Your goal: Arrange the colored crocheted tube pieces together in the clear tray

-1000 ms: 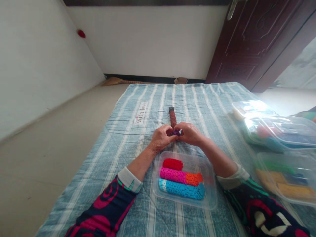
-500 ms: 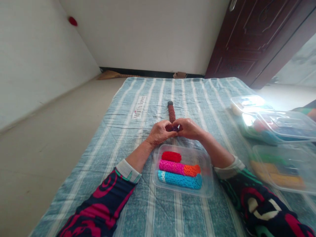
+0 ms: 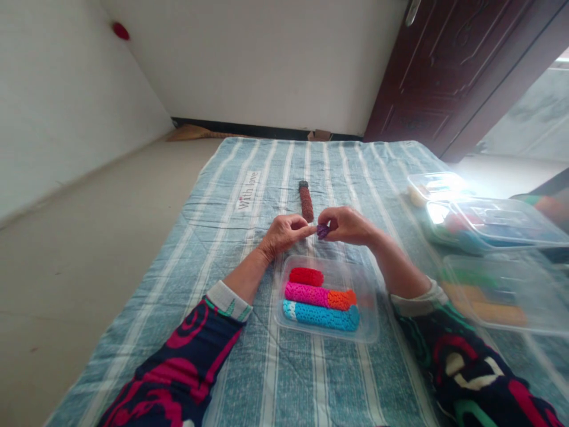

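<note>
A small purple cluster of pieces (image 3: 322,231) is pinched between the thumb and fingers of my right hand (image 3: 349,225). My left hand (image 3: 285,232) is closed, its thumb and forefinger pressed together, and the tips reach the cluster's left side. Whether those fingertips hold a piece is too small to tell. Just beyond my hands lies a brown textured rod (image 3: 306,204) with a black end. Nearer to me, a clear plastic box (image 3: 368,332) holds a short red roll (image 3: 306,276), a pink and orange roll (image 3: 306,293) and a blue roll (image 3: 322,315).
Several clear plastic boxes (image 3: 502,222) with coloured contents stand on the right. Another person's blurred hand (image 3: 553,207) is at the right edge. A striped cloth (image 3: 213,249) covers the table. Behind it are a broom (image 3: 191,132) and a dark red door (image 3: 444,77).
My hands have drawn slightly apart, and the purple cluster now shows in my right fingers. The view has shifted a little; the brown rod and the box stay in place.
</note>
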Motion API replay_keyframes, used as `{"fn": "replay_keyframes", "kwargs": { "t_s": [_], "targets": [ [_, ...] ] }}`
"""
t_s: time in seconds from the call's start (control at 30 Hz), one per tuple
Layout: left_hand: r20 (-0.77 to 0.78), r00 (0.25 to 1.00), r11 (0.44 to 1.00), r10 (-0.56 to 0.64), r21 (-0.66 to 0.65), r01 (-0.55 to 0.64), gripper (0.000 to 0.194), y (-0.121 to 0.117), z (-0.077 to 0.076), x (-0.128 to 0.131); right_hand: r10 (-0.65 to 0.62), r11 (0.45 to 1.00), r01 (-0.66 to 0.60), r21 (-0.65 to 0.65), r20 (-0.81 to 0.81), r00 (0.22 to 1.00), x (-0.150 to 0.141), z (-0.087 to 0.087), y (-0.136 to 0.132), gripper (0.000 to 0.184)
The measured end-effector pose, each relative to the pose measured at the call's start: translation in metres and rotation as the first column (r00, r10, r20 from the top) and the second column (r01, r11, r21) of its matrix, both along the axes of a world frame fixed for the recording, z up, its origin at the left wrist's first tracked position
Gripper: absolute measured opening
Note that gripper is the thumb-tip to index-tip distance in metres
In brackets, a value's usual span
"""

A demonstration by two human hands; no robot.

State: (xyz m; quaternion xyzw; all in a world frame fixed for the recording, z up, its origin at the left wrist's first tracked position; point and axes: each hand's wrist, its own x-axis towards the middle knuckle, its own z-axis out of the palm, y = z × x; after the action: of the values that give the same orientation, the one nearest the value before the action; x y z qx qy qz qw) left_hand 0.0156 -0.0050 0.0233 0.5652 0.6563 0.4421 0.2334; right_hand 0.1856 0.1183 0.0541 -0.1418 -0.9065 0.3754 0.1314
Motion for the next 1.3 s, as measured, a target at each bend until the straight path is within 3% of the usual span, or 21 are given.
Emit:
{"fn": "replay_keyframes", "kwargs": {
  "t_s": [0.13, 0.23, 0.3, 0.43, 0.63, 0.8, 1.03, 1.17, 1.3],
  "targets": [
    [0.012, 1.0, 0.999, 0.021, 0.024, -0.021, 0.038, 0.002, -0.002, -0.002, 0.048, 0.999, -0.048, -0.001, 0.052, 0.998, 0.024, 0.032, -0.015, 0.016],
    [0.017, 1.0, 0.999, 0.021, 0.036, -0.022, 0.036, 0.004, -0.005, -0.003, 0.154, 0.982, -0.165, 0.089, 0.119, 0.981, 0.038, 0.053, -0.036, 0.015],
    [0.02, 1.0, 0.999, 0.019, 0.044, -0.02, 0.034, 0.005, -0.007, -0.003, 0.247, 0.942, -0.278, 0.185, 0.176, 0.953, 0.042, 0.06, -0.05, 0.016],
    [0.025, 1.0, 0.998, 0.009, 0.062, -0.011, 0.031, 0.005, -0.009, -0.003, 0.341, 0.796, -0.47, 0.382, 0.358, 0.869, 0.043, 0.058, -0.072, 0.014],
    [0.028, 1.0, 0.996, 0.001, 0.087, -0.004, 0.028, 0.004, -0.01, -0.001, 0.328, 0.491, -0.612, 0.62, 0.519, 0.789, 0.042, 0.05, -0.096, 0.012],
    [0.025, 1.0, 0.996, -0.009, 0.089, 0.007, 0.027, 0.004, -0.012, 0.0, 0.323, 0.36, -0.613, 0.703, 0.523, 0.789, 0.04, 0.044, -0.099, 0.016],
    [0.012, 1.0, 0.996, -0.019, 0.087, 0.018, 0.027, 0.007, -0.016, -0.001, 0.366, 0.315, -0.602, 0.733, 0.492, 0.79, 0.043, 0.028, -0.093, 0.019],
    [0.005, 1.0, 0.996, -0.025, 0.085, 0.025, 0.026, 0.007, -0.017, -0.002, 0.401, 0.358, -0.588, 0.725, 0.45, 0.798, 0.048, 0.023, -0.086, 0.019],
    [0.0, 1.0, 0.996, -0.03, 0.083, 0.03, 0.025, 0.007, -0.017, -0.001, 0.371, 0.446, -0.546, 0.709, 0.409, 0.834, 0.053, 0.022, -0.084, 0.021]
  ]
}}
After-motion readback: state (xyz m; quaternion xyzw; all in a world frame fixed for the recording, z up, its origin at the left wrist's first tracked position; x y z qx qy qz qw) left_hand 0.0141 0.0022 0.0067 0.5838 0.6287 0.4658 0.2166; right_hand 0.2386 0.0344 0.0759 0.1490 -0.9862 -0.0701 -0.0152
